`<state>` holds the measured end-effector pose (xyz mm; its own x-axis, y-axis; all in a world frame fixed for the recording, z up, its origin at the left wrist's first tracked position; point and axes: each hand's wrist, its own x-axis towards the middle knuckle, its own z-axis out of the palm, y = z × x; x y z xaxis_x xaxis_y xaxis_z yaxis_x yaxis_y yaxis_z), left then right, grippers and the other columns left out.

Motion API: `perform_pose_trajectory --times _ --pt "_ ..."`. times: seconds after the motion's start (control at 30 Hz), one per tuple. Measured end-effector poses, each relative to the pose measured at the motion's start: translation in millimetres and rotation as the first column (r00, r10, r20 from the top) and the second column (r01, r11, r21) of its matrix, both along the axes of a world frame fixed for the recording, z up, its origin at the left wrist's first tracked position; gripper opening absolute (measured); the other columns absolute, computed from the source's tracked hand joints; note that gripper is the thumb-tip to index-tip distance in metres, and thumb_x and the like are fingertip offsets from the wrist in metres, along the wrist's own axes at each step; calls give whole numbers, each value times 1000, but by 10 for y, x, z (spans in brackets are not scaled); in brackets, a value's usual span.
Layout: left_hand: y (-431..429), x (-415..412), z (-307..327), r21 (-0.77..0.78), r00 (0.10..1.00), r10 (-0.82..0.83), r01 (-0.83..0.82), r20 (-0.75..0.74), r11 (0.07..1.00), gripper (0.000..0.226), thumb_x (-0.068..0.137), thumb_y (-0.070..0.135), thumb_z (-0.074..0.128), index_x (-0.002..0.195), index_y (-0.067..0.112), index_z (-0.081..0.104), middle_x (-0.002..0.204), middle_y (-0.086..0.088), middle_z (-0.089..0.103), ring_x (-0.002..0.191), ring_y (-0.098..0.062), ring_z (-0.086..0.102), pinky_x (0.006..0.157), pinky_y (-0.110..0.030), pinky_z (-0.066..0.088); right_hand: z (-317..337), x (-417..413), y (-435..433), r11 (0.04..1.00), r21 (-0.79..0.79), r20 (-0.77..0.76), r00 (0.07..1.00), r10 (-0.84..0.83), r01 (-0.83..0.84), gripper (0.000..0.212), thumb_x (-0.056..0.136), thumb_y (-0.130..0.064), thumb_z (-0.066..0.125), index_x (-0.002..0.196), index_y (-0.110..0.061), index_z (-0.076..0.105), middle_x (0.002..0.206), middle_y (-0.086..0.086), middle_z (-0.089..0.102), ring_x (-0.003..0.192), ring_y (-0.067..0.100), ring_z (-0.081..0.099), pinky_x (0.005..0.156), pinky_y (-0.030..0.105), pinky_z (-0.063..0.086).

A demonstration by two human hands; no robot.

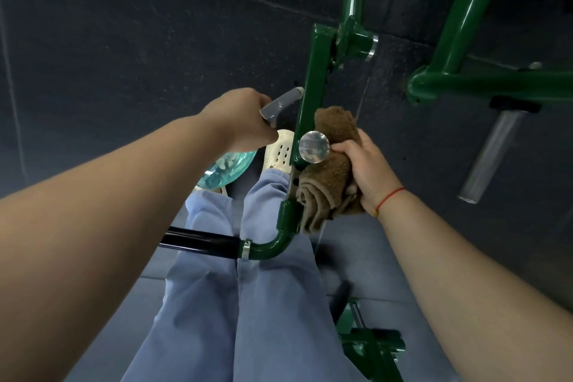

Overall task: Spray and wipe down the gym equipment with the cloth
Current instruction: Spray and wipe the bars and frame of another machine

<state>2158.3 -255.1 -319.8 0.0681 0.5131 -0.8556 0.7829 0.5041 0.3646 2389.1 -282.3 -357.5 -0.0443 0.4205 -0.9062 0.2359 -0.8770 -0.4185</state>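
Green steel machine frame [313, 77] stands upright between both hands. The folded brown cloth [328, 177] presses against the frame's right side, clasped in the curled fingers of the right hand [366, 170]. The left hand [245, 118] curls round the neck of the teal spray bottle [226, 169].

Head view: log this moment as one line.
left hand: grips spray bottle, nozzle toward green upright | right hand: holds brown cloth against green upright | phase: wipe
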Motion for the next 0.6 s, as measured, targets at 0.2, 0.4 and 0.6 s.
perform_pose_trajectory --times 0.2,0.4,0.6 --pt "55 37 -59 -13 1000 5 -5 19 1000 17 85 18 64 101 20 70 88 -5 69 81 -27 66 74 -41 55 -247 -195 300 983 -82 94 983 -158 166 17 88 -27 62 101 -17 66 101 14 72 98 33 70 92 52 57" --pt "108 -15 -153 4 1000 8 -8 31 1000 18 85 19 65 102 22 71 88 -4 70 83 -26 67 78 -43 55 -607 -340 820 991 -49 154 981 -114 123 41 77 -30 60 111 -7 67 111 19 70 104 35 68 94 52 56" --pt "96 -45 -248 8 999 -36 36 32 999 18 85 20 67 103 23 70 84 2 65 78 -20 61 68 -34 47 -443 -107 477 952 -297 73 996 -59 78 33 81 -27 58 103 -5 69 94 16 71 83 30 69 80 38 58"
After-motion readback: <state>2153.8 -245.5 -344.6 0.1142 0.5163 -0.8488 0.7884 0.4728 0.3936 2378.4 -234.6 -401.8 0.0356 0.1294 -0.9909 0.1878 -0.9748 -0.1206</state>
